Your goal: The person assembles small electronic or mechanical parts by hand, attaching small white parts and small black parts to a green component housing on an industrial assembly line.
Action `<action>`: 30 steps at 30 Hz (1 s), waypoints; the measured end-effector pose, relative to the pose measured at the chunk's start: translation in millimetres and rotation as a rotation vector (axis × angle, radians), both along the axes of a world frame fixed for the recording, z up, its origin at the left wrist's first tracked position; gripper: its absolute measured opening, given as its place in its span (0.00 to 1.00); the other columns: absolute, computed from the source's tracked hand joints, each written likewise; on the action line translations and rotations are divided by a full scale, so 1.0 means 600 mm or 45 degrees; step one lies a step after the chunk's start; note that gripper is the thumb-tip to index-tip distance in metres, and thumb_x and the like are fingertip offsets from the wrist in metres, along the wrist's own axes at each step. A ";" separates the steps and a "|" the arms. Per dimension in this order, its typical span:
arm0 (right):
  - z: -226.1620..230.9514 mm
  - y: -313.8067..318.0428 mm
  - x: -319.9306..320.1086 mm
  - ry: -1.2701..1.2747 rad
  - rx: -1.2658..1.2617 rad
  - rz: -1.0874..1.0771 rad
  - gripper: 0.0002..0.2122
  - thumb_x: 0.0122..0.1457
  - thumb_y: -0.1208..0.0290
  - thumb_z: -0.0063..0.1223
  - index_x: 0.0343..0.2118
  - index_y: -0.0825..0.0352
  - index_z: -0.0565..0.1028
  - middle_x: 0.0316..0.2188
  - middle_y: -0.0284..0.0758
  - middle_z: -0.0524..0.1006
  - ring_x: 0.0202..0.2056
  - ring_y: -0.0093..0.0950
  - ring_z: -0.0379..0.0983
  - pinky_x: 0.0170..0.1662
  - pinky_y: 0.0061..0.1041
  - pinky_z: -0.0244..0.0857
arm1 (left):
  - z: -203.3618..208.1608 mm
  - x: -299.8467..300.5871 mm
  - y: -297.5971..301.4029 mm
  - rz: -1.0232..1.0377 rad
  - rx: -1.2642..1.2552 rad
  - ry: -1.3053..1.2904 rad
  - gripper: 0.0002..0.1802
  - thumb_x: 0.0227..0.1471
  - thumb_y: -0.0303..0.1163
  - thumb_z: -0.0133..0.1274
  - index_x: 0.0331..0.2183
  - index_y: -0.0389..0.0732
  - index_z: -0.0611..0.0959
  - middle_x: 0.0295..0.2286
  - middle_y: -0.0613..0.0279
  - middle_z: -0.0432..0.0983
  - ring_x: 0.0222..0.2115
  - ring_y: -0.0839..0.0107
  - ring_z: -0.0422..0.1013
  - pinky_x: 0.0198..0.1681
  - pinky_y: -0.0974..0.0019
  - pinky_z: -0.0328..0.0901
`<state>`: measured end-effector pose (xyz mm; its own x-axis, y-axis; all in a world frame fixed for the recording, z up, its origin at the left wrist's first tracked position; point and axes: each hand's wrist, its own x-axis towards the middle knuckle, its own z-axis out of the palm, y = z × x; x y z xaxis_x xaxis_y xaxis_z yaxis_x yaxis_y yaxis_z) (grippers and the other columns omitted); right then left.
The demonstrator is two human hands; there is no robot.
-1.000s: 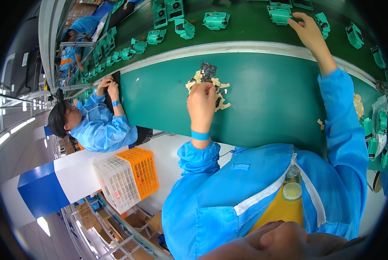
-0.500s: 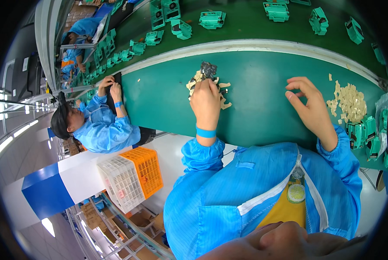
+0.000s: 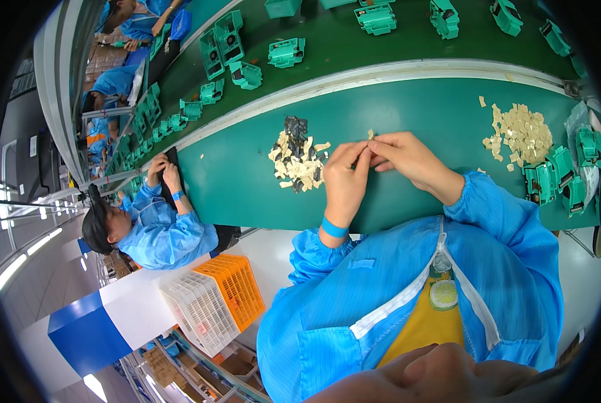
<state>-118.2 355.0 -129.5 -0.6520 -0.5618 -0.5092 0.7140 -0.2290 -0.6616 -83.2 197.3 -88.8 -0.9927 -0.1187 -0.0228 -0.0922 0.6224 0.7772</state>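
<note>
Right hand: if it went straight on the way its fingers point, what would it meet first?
Most likely the left hand, at its fingertips near the small cream piece; depth leaves actual contact unclear.

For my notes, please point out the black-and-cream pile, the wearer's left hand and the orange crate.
Black-and-cream pile (image 3: 296, 158), head view: its middle.
Wearer's left hand (image 3: 343, 183), head view: its back.
Orange crate (image 3: 238, 290), head view: its slatted side.
</note>
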 end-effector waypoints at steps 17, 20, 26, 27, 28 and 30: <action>0.055 0.113 0.010 0.236 0.233 -0.139 0.09 0.65 0.75 0.55 0.44 0.76 0.77 0.34 0.38 0.82 0.35 0.24 0.80 0.39 0.22 0.74 | 0.023 -0.024 -0.024 -0.180 -0.647 0.537 0.09 0.51 0.24 0.63 0.37 0.36 0.85 0.32 0.54 0.79 0.33 0.54 0.76 0.37 0.56 0.71; 0.055 0.131 0.033 0.300 0.251 -0.212 0.08 0.65 0.77 0.54 0.43 0.76 0.77 0.34 0.38 0.82 0.35 0.25 0.80 0.40 0.22 0.75 | 0.055 -0.012 0.069 -0.518 -0.264 0.503 0.10 0.48 0.22 0.66 0.35 0.38 0.85 0.32 0.54 0.80 0.33 0.56 0.77 0.36 0.58 0.71; 0.076 0.164 0.066 0.628 0.499 -0.339 0.06 0.65 0.80 0.52 0.42 0.75 0.77 0.33 0.38 0.82 0.35 0.27 0.81 0.40 0.25 0.75 | 0.037 -0.028 0.121 -0.629 -0.212 0.475 0.07 0.49 0.23 0.65 0.34 0.38 0.85 0.32 0.57 0.81 0.30 0.59 0.78 0.32 0.61 0.72; 0.077 0.169 0.068 0.759 0.588 -0.360 0.06 0.65 0.80 0.52 0.41 0.75 0.78 0.32 0.39 0.82 0.34 0.28 0.82 0.38 0.26 0.75 | 0.037 -0.031 0.127 -0.663 -0.202 0.486 0.07 0.49 0.23 0.65 0.34 0.38 0.85 0.32 0.58 0.81 0.30 0.59 0.78 0.31 0.61 0.73; 0.078 0.175 0.069 0.754 0.591 -0.370 0.06 0.65 0.80 0.52 0.41 0.75 0.78 0.32 0.39 0.82 0.34 0.28 0.82 0.38 0.26 0.75 | 0.040 -0.033 0.134 -0.674 -0.199 0.484 0.07 0.49 0.23 0.65 0.34 0.38 0.85 0.32 0.58 0.81 0.30 0.59 0.78 0.31 0.61 0.73; 0.082 0.189 0.068 1.015 0.838 -0.330 0.05 0.63 0.80 0.53 0.40 0.73 0.78 0.31 0.43 0.81 0.32 0.34 0.81 0.35 0.29 0.73 | 0.043 -0.038 0.148 -0.762 -0.257 0.460 0.06 0.48 0.23 0.64 0.32 0.38 0.85 0.30 0.58 0.81 0.28 0.59 0.78 0.30 0.60 0.73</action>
